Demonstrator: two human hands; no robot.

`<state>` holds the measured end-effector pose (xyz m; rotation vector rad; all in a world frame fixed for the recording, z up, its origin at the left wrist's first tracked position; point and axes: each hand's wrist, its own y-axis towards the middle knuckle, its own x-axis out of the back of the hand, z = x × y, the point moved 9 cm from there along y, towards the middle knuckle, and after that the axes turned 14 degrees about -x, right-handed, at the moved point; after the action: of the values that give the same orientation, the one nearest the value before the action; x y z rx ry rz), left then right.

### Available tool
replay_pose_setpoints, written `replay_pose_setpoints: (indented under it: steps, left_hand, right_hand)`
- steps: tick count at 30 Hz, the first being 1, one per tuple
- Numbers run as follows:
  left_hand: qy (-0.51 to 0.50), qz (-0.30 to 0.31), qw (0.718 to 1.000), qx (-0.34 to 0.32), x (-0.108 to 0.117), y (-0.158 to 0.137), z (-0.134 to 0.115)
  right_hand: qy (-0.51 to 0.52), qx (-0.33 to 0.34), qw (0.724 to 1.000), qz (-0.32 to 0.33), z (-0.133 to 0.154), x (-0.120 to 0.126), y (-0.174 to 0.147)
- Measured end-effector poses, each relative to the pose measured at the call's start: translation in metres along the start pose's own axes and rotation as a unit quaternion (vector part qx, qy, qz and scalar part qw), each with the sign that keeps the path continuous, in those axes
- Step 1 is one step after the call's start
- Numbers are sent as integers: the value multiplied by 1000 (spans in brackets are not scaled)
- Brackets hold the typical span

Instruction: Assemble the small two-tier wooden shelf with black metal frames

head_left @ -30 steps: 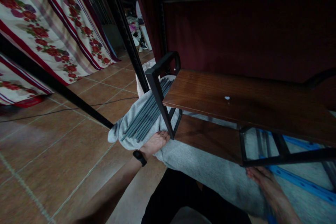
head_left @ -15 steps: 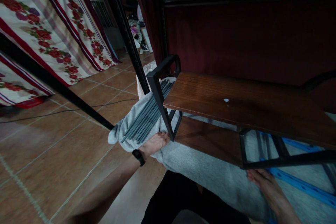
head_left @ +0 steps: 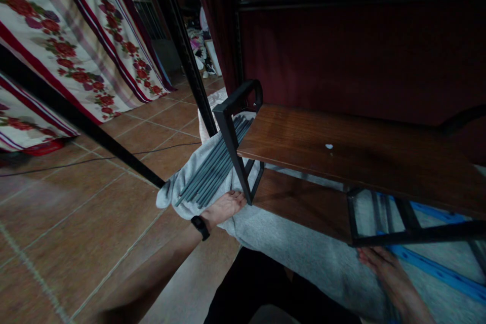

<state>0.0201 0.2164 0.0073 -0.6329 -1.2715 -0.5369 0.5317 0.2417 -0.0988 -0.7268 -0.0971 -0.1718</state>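
Observation:
A small two-tier shelf with dark brown wooden boards (head_left: 353, 147) and a black metal frame stands in front of me on a grey cloth (head_left: 288, 235). My left hand (head_left: 227, 205), with a black band on the wrist, grips the lower front corner of the left side frame, fingers partly hidden behind it. At the right, my right hand (head_left: 383, 260) holds the lower bar of the frame from below, its fingertips tucked under the edge. Several thin grey rods (head_left: 212, 174) lie side by side on the cloth next to my left hand. A small white mark shows on the top board.
Blue perforated strips (head_left: 444, 268) lie on the cloth at the right. Black metal posts (head_left: 190, 55) rise at the left, with a slanting black bar (head_left: 94, 134). A thin cable (head_left: 152, 152) crosses the tiled floor. Floral curtains (head_left: 76, 50) and a dark red curtain (head_left: 341, 61) hang behind.
The view has shifted very slightly. Both hands and the shelf otherwise keep their places.

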Motion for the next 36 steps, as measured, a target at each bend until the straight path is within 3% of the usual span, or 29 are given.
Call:
replay_pose_setpoints:
  steps: [10, 18, 23, 26, 30, 33, 36]
  left_hand:
    - [-9, -33, 999, -1, -11, -4, 2]
    - [-27, -35, 999, 9, 2, -3, 2]
    - [-172, -87, 977, 87, 8, -5, 8]
    - [-334, -186, 906, 180, 4, -10, 21]
    - [-550, -268, 731, 303, -20, -15, 31]
    - [-642, -302, 604, 362, -36, -17, 29]
    - [-666, -319, 549, 392, -44, -16, 27]
  right_hand:
    - [8, 21, 1000, 2, 3, -5, -10]
    - [20, 10, 1000, -3, 1, -4, -6]
    - [30, 12, 999, -6, 4, -7, -11]
    - [25, 13, 1000, -7, 8, -12, -15]
    - [27, 18, 999, -13, 14, -17, -20]
    - [33, 24, 999, -14, 18, -19, -25]
    - [29, 26, 999, -7, 21, -23, -28]
